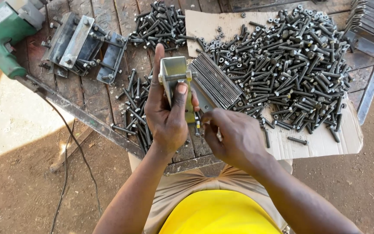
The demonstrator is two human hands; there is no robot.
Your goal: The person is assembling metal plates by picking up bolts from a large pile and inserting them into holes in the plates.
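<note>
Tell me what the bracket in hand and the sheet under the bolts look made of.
Bracket: bright, smooth grey sheen, probably plated or galvanised steel. Sheet: plain tan, matte, with a torn-looking edge, apparently cardboard. Bolts: dark grey metal, likely steel.

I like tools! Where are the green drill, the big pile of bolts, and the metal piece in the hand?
green drill (1, 41), head view, on its green body.
pile of bolts (291, 65), head view, middle of the heap.
metal bracket (174, 69), head view, on its upper flat face, held by the left hand (167, 117).

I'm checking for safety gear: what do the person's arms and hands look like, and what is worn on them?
Both the left hand and right hand are bare: no gloves, sleeves, watch or visible rings. The forearms are uncovered. A yellow shirt shows below.
</note>
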